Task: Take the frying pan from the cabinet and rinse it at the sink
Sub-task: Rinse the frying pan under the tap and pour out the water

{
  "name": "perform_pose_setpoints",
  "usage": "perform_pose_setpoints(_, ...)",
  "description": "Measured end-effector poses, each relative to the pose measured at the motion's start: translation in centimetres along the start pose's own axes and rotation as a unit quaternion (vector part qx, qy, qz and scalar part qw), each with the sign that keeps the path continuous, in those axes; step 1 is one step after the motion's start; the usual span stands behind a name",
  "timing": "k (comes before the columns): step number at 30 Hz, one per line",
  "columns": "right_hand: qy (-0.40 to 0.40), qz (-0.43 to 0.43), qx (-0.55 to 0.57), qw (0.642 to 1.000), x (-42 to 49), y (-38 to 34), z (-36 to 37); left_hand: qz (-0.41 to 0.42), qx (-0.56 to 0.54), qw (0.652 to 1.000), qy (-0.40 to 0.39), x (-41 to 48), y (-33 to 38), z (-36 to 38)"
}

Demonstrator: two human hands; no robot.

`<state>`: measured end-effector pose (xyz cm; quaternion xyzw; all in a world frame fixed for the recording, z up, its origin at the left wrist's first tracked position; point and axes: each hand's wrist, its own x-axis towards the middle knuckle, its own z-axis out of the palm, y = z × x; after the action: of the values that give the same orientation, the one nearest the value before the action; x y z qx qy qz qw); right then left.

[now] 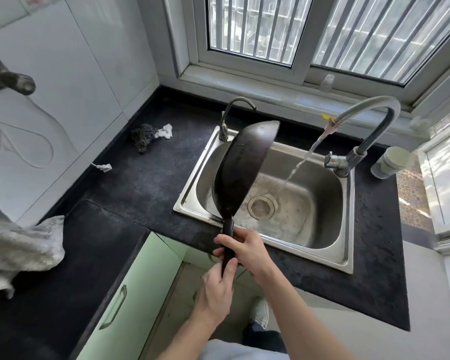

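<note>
A dark frying pan is held on edge, tilted over the left half of the steel sink. Its black handle points toward me. My right hand grips the handle higher up. My left hand grips the handle's end just below. Water runs from the curved tap into the basin to the right of the pan, not touching it. The green cabinet door below the counter stands open.
On the black counter lie a steel scourer with a white scrap and a grey cloth at the left. A white cup stands right of the tap. A second small tap rises behind the sink. Window behind.
</note>
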<state>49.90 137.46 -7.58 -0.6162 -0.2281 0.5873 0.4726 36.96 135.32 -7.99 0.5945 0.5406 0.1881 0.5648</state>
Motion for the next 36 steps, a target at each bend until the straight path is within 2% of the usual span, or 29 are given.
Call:
perform_pose_setpoints(3,0.006,-0.007,0.005,1.0,0.0,0.2,0.3,0.046,0.076,0.996,0.022,-0.3,0.3,-1.2)
perform_pose_setpoints(6,0.014,-0.004,0.017,1.0,-0.1,1.0,0.5,0.054,0.119,0.991,0.037,-0.6,0.2,-1.5)
perform_pose_setpoints(13,0.033,0.01,0.055,0.998,-0.4,3.5,0.3,0.015,0.15,0.988,0.035,-1.0,-1.3,-0.9)
perform_pose_setpoints(17,0.029,0.008,0.092,0.995,-0.9,3.8,0.0,-0.096,-0.009,0.995,-0.032,-0.8,-1.3,-0.4)
perform_pose_setpoints(21,0.006,0.023,0.105,0.994,-1.1,3.8,-1.0,-0.21,-0.19,0.952,-0.121,-0.3,0.1,0.0)
perform_pose_setpoints(24,-0.004,0.034,0.121,0.992,-1.1,4.2,-1.5,-0.236,-0.232,0.934,-0.138,-0.5,1.1,0.3)
perform_pose_setpoints(26,0.002,0.04,0.142,0.989,-1.1,4.5,-1.6,-0.241,-0.22,0.937,-0.127,-0.2,0.8,0.5)
perform_pose_setpoints(30,0.017,0.051,0.116,0.992,-0.9,5.0,-2.1,-0.214,-0.157,0.956,-0.128,0.1,-0.1,0.8)
perform_pose_setpoints(36,0.115,0.075,0.109,0.985,0.4,4.0,-1.8,-0.151,-0.074,0.98,-0.109,0.7,-0.4,2.4)
